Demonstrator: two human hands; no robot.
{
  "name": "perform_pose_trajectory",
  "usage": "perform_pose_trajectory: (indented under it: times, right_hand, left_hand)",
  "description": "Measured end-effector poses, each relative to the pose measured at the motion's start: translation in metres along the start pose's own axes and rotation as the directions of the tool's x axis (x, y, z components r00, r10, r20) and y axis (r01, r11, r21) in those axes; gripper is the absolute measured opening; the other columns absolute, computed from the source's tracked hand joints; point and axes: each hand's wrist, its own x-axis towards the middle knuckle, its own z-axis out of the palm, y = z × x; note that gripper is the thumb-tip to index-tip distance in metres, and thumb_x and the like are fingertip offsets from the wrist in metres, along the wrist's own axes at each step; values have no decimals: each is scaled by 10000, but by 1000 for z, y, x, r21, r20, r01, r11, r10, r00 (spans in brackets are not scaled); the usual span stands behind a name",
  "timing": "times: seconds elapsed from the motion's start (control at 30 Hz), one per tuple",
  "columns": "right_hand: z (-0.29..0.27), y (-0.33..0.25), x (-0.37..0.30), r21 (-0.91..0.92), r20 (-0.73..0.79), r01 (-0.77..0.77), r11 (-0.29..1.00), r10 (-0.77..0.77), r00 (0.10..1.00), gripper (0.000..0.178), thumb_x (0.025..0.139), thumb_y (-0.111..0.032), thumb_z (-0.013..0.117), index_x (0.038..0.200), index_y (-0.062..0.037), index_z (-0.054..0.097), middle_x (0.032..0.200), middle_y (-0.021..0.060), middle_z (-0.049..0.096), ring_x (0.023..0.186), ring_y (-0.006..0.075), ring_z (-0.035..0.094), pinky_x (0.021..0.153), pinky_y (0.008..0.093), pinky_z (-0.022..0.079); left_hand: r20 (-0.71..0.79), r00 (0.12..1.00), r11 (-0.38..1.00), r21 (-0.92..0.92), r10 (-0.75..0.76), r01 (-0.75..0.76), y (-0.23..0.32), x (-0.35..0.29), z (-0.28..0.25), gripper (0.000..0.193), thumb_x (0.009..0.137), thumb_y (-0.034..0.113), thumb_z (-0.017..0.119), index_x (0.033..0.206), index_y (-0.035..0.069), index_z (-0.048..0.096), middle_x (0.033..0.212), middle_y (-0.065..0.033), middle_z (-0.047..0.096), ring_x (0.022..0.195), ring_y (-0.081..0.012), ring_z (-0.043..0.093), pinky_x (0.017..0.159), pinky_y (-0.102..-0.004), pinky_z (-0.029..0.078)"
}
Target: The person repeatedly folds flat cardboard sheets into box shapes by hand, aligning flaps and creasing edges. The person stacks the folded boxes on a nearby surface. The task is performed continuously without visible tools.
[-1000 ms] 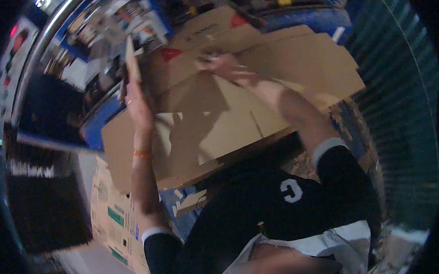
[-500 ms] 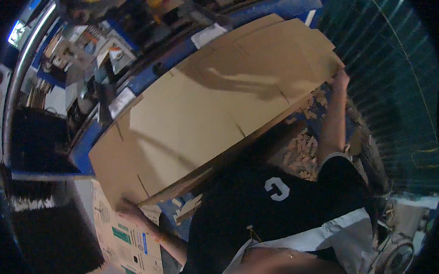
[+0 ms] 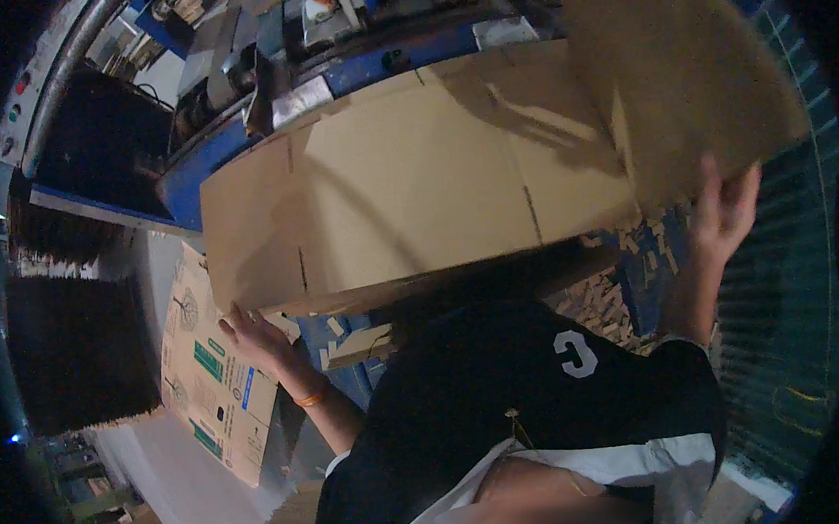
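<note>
A long brown cardboard sheet (image 3: 407, 188), with dark slots and creases, lies across the blue machine in front of me. At its near left corner, my left hand (image 3: 254, 340) holds the edge between thumb and fingers. My right hand (image 3: 728, 209) grips the near edge of the sheet's right end panel (image 3: 692, 81), which is lifted and bent up along a crease. Part of the fingers on each hand is hidden by the board. An orange band circles my left wrist.
A printed cardboard stack (image 3: 213, 365) stands at the left, beside a dark bristly stack (image 3: 82, 352). Small cardboard offcuts (image 3: 595, 306) are heaped beneath the sheet. The blue machine frame (image 3: 364, 72) runs behind it. Green corrugated sheeting (image 3: 777, 293) borders the right side.
The right end panel has swung up, with my right hand at its near edge. The view has turned, so the sheet appears more level. My left hand stays at the left corner.
</note>
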Motion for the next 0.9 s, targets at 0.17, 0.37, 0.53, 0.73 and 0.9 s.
perform_pose_trajectory:
  times: [0.17,0.37,0.53,0.73,0.9]
  right_hand:
    - [35,-34,-75,62,827,553,831,-353,437,393,841,-188,596,1234,-198,597,1338,80,531,1175,291,547,945,407,477]
    - [72,-4,-127,115,848,593,797,-390,359,339,847,-243,581,1180,-187,599,1294,58,553,1209,305,506,1003,422,433]
    - [70,12,-127,180,802,699,692,-515,304,336,861,-220,547,1189,-158,579,1317,49,533,1248,286,469,1012,421,419]
    - [109,29,-95,255,744,741,622,-616,261,329,855,-177,529,1177,-145,585,1321,61,530,1207,272,504,1010,417,428]
    - [193,65,-48,274,687,766,582,-676,268,366,862,-158,528,1226,-168,574,1275,81,575,1122,294,578,977,446,455]
  left_hand:
    - [128,950,926,-222,-283,306,23,-17,-3,345,957,111,418,1250,-54,495,1247,-198,535,1109,-298,551,943,-364,447]
    - [699,644,920,-392,310,-17,23,-90,35,355,893,71,528,1245,40,562,1210,-161,604,1174,-245,546,1024,-346,408]
    - [985,-124,264,-153,123,-952,30,-110,55,486,858,71,517,1339,129,477,1455,-107,392,1358,-303,351,1113,-480,278]
    - [938,-77,356,-203,337,-912,43,-78,84,631,748,-15,555,1359,113,463,1424,-118,433,1326,-292,402,1114,-486,272]
    - [825,113,449,-182,554,-875,30,-28,149,580,785,-31,478,1352,94,481,1397,-154,458,1305,-323,422,1100,-480,286]
